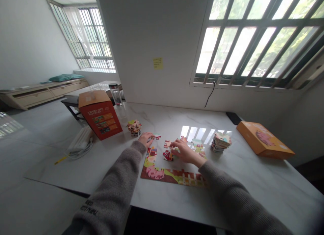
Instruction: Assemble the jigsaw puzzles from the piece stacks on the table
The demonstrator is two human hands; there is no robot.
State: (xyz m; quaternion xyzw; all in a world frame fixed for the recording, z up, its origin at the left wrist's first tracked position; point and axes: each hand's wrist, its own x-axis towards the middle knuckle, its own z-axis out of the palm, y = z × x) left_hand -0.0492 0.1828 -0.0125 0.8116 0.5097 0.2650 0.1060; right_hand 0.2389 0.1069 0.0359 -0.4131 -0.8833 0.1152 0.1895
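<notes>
A partly joined jigsaw puzzle (174,177) lies on the table, its lower edge showing a pink pig and a white fence. My left hand (146,139) is at its upper left, fingers closed at the edge of a small puzzle piece (157,137). My right hand (185,151) reaches over the middle with bent fingers apart. Its fingertips are close to a pale puzzle piece (167,144) and a red barn piece (167,155); whether they touch is hard to see. Loose pieces lie beyond this hand, including a green one (198,144).
Stacks of puzzle pieces stand at left (134,127) and right (221,142). A red puzzle box (101,116), a glass bottle (115,95) and a white power strip (79,140) are on the left. An orange box (264,140) and a black phone-like object (233,118) lie right.
</notes>
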